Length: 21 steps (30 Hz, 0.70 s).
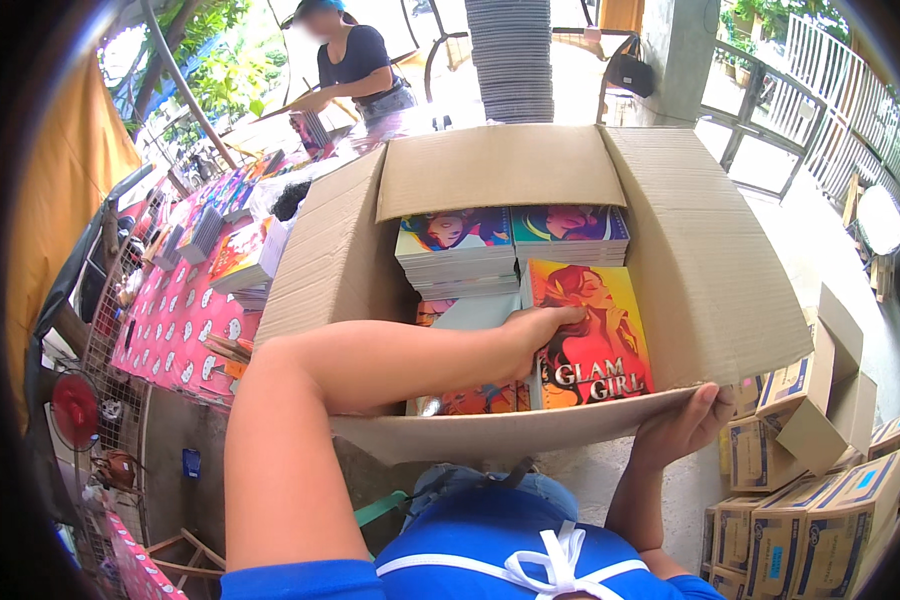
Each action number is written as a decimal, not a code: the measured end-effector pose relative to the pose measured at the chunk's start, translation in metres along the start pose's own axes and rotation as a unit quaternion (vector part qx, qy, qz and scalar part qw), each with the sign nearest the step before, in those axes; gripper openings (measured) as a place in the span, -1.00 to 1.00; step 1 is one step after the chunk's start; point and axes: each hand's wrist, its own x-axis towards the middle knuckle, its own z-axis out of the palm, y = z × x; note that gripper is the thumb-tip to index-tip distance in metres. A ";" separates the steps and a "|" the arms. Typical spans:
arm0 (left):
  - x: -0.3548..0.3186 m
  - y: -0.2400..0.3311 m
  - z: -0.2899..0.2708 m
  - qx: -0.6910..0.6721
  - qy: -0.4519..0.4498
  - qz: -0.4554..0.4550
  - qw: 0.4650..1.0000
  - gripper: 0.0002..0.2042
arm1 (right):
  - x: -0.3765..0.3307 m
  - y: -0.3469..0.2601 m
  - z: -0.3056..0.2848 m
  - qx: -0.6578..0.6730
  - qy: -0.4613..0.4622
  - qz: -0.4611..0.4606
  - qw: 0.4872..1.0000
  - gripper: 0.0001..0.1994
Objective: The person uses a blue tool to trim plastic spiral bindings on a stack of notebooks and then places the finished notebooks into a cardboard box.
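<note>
Cardboard box of books, flaps open; right hand grips the near flap to steady it, left hand curls around a yellow book

Daylight fills an open-sided space with a pale concrete floor and a grey pillar. On the left an orange tarp hangs beside a long table under a pink patterned cloth, with a red fan below. White railings and green foliage lie beyond, and small stacked cartons sit at lower right
</note>
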 end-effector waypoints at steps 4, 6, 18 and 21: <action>-0.021 0.016 0.007 0.007 0.059 0.062 0.996 -0.74 | -0.003 -0.007 -0.006 -0.093 0.018 0.018 0.995 -0.74; -0.048 0.029 0.003 -0.001 0.045 0.106 0.993 -0.76 | -0.002 -0.001 -0.026 -0.179 0.043 -0.105 0.977 -0.75; -0.291 0.120 -0.153 0.486 0.240 0.729 0.419 -0.38 | 0.022 -0.160 0.193 -0.217 -0.326 -0.546 0.740 -0.06; -0.339 0.131 -0.208 0.543 0.273 0.753 0.252 -0.44 | -0.018 -0.178 0.300 -0.152 -0.364 -0.584 0.710 0.05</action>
